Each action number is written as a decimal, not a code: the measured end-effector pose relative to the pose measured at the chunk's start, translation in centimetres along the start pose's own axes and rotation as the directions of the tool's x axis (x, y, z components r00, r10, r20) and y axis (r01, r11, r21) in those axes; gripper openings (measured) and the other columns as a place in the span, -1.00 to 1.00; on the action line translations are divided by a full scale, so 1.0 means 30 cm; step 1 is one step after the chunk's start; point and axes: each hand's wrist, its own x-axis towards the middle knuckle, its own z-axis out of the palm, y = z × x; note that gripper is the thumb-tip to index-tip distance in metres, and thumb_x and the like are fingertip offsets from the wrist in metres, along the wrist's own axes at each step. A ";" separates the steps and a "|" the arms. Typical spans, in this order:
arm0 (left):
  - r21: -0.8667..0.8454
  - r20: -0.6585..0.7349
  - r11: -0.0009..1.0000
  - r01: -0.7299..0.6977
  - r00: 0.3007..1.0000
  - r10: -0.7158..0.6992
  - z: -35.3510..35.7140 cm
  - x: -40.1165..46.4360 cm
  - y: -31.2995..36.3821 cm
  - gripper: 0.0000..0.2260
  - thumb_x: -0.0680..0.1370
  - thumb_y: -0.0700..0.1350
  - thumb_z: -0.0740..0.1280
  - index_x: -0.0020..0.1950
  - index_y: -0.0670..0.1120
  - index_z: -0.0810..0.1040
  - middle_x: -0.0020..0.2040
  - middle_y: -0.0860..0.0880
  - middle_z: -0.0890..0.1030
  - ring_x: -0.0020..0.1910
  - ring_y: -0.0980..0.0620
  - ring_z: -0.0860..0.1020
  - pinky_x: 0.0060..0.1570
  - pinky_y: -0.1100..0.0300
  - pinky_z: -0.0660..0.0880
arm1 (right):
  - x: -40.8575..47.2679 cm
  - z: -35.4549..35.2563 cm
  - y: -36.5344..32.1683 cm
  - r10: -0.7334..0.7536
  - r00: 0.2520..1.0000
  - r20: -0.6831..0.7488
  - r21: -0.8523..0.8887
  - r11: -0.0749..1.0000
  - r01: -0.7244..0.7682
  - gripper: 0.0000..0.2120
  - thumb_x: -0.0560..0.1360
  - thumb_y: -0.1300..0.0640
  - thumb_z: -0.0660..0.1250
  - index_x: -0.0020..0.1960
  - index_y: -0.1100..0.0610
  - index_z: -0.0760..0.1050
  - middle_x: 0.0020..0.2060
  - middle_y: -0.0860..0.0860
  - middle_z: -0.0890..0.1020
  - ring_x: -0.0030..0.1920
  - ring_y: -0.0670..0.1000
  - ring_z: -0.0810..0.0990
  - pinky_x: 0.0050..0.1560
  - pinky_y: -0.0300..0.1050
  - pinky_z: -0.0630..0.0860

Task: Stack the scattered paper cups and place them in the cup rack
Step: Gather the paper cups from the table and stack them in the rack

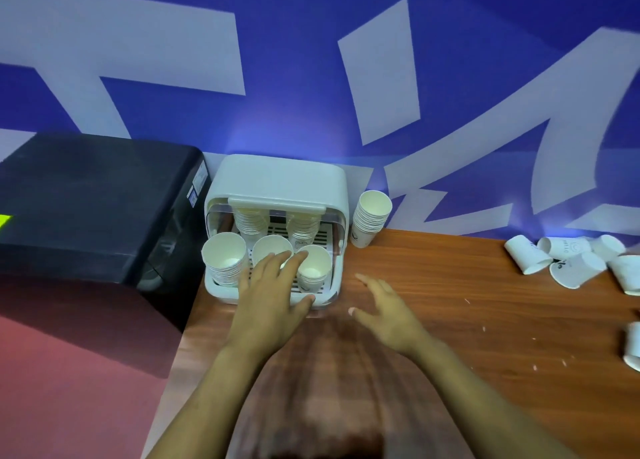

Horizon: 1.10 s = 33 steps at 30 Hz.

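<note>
The cup rack (277, 188) stands at the back left of the wooden table (450, 285), holding several cup stacks upright, mouths up. The left hand (273, 292) lies over the rack's front edge with fingers straight and released, fingertips at the rims of the middle stack (268, 247) and right stack (317, 264); it grasps nothing. The right hand (384, 306) hovers just right of the rack, fingers spread, empty.

The scattered paper cups (568, 261) lie on their sides well apart to the far right, long axes roughly level with the table. They lie rightward of both hands, so the right hand is nearer. One finished stack (369, 218) leans just beside the rack's right wall, outside it.

Printing on the scattered cups probably reads "hello"; the blur prevents certainty. The black appliance (93, 199) carries small, unreadable labels.
</note>
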 end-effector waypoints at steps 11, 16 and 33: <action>-0.218 0.203 0.975 -0.032 0.976 0.078 0.184 -0.075 0.180 -0.52 0.52 0.05 0.33 0.42 0.06 0.33 0.34 0.05 0.45 0.31 0.05 0.44 0.26 0.09 0.38 | -0.403 -0.093 0.294 0.281 0.959 0.037 -0.028 0.960 -0.280 -0.62 0.47 0.03 0.36 0.27 0.05 0.45 0.13 -0.03 0.61 0.11 -0.02 0.59 0.09 -0.18 0.47; -0.163 0.259 0.983 -0.081 0.958 0.122 0.233 -0.111 0.312 -0.62 0.52 0.04 0.33 0.32 0.03 0.42 0.19 0.02 0.55 0.19 0.02 0.51 0.15 0.15 0.42 | -0.447 -0.196 0.391 0.257 0.966 -0.021 0.063 0.965 -0.255 -0.69 0.49 0.08 0.37 0.21 0.12 0.48 0.00 0.03 0.63 0.04 0.00 0.60 0.01 -0.18 0.44; -0.133 0.368 0.990 0.037 0.930 0.015 0.627 -0.227 0.974 -0.68 0.51 0.03 0.32 0.26 0.13 0.41 0.14 0.11 0.56 0.12 0.10 0.53 0.04 0.21 0.47 | -0.637 -0.718 0.975 0.172 0.985 -0.030 0.183 0.969 -0.164 -0.68 0.49 0.08 0.37 0.23 -0.02 0.48 0.03 -0.02 0.57 -0.06 -0.15 0.56 -0.13 -0.53 0.38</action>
